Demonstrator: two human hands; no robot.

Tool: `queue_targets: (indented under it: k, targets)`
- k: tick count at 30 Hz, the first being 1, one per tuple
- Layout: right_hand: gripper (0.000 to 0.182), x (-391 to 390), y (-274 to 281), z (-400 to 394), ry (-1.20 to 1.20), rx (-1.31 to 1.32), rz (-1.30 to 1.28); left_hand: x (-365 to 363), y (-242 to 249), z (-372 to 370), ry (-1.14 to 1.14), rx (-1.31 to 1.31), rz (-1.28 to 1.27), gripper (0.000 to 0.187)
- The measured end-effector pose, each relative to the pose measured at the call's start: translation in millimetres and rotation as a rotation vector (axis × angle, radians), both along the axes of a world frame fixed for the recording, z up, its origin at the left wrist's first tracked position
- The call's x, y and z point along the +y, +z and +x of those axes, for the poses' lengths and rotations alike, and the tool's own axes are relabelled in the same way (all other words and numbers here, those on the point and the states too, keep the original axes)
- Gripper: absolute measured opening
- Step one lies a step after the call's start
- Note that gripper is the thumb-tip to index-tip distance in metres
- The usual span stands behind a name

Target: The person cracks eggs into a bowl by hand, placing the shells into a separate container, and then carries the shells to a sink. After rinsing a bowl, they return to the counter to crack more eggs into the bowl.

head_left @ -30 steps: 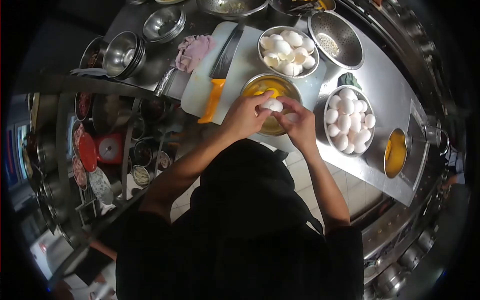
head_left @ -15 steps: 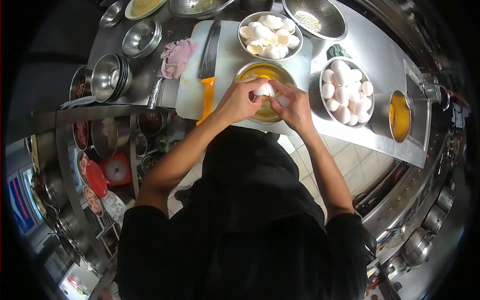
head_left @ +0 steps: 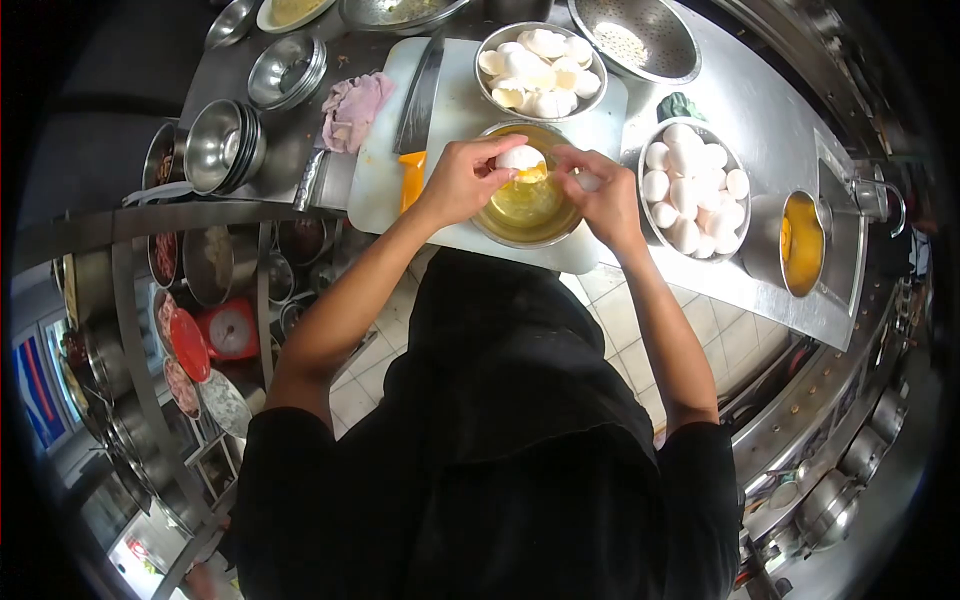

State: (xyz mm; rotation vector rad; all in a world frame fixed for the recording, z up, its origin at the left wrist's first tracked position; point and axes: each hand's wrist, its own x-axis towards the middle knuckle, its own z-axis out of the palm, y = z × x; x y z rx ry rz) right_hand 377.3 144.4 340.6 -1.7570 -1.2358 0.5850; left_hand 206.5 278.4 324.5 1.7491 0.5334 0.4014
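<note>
Over a metal bowl of egg white (head_left: pixel 525 212), my left hand (head_left: pixel 465 182) grips an eggshell half (head_left: pixel 520 158) with yellow yolk at its lower edge. Close by on the right, my right hand (head_left: pixel 603 198) has its fingers closed around a white piece of eggshell (head_left: pixel 588 181). Behind this bowl stands a bowl of empty eggshells (head_left: pixel 540 72). An oval bowl of whole white eggs (head_left: pixel 692 190) is to the right. The bowls of shells and egg white rest on a white cutting board (head_left: pixel 455 110).
A knife with an orange handle (head_left: pixel 412 180) lies on the board's left. Beyond it are a pink cloth (head_left: pixel 352 112), a second knife handle (head_left: pixel 309 180) and stacked metal bowls (head_left: pixel 215 148). On the right stand a colander (head_left: pixel 640 40) and a container of yolks (head_left: pixel 803 245).
My hands have moved apart, and the egg between them is now in two separate shell parts. Yolk shows at the left one.
</note>
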Motion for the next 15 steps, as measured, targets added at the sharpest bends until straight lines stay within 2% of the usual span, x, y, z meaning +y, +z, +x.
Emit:
queue_targets:
  k: [2,4,7,11,13,15]
  targets:
    - [0.024,-1,-6,2,-0.038,0.096,-0.035,-3,-1,0,0.041,-0.045,-0.059,0.041]
    - [0.023,-1,-12,3,-0.113,0.321,-0.105,-6,2,0,0.078,-0.091,-0.118,0.040]
    - [0.023,-1,-2,5,-0.130,0.317,-0.222,-7,4,1,0.096,-0.104,-0.151,0.040]
    - [0.025,5,-1,3,-0.058,0.270,-0.146,-6,7,-1,0.128,-0.173,-0.201,0.041]
    - [0.029,11,-5,-4,-0.066,0.504,-0.144,-6,7,-2,0.139,-0.198,-0.224,0.041]
    - [0.030,17,0,-8,-0.070,0.572,-0.167,-7,7,-2,0.130,-0.160,-0.149,0.043]
